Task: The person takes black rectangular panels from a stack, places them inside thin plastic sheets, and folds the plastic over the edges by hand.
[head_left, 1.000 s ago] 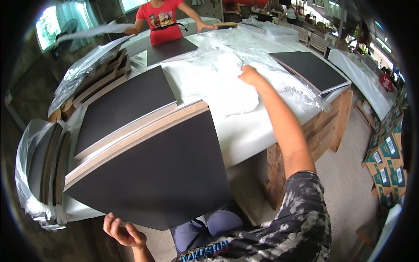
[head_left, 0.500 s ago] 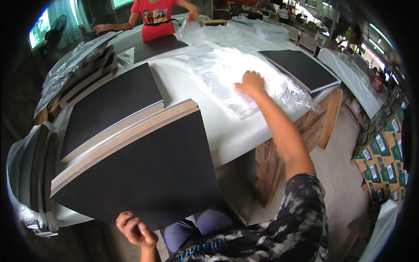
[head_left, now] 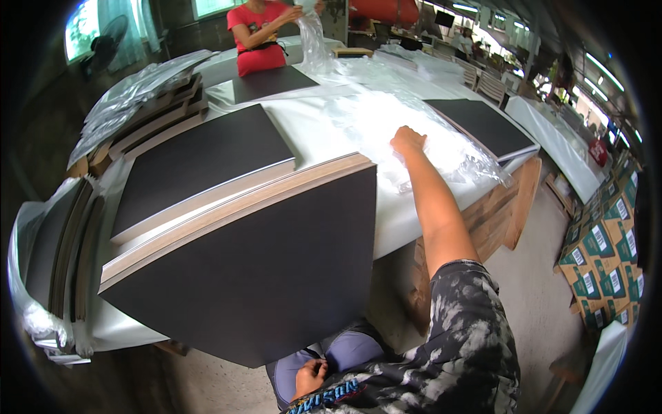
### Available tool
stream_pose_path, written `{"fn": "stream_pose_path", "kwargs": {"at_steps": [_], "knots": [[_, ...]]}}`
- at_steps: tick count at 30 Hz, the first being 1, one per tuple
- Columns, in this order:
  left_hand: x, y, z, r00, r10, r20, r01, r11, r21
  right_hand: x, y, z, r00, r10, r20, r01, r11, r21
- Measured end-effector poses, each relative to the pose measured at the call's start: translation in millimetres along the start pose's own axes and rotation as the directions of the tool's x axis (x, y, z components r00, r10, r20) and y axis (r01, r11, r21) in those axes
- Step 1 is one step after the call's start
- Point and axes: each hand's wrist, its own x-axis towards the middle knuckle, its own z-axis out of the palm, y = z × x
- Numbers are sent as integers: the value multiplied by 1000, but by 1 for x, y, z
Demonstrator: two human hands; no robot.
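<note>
My right arm reaches across the table to a heap of clear plastic bags. On that heap my right hand is closed, its fingers curled into the film. Low in front of my thighs, my left hand has its fingers curled in, with nothing seen in it. Just beyond it stands a large black panel, the front one of a tilted stack with wood-coloured edges along the top. Behind this stack, another black panel lies flat on the white-covered table.
More black panels lie at the table's right end. Plastic-covered panels stand at the left. Across the table a person in red lifts plastic film beside a black panel. Printed cartons are stacked at the right.
My left hand has left the lower edge of the front panel and come in to my lap. My right hand has closed on the plastic. The other person has raised the film.
</note>
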Motion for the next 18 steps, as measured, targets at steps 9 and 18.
{"fn": "stream_pose_path", "kwargs": {"at_steps": [9,18], "knots": [[11,3,-3,986,-165,37,166,985,-39,17,-2,-13,992,84,-90,-36,896,443],[8,10,-6,968,-250,-25,250,968,12,-103,-136,-120,384,-918,-102,384,58,922]]}}
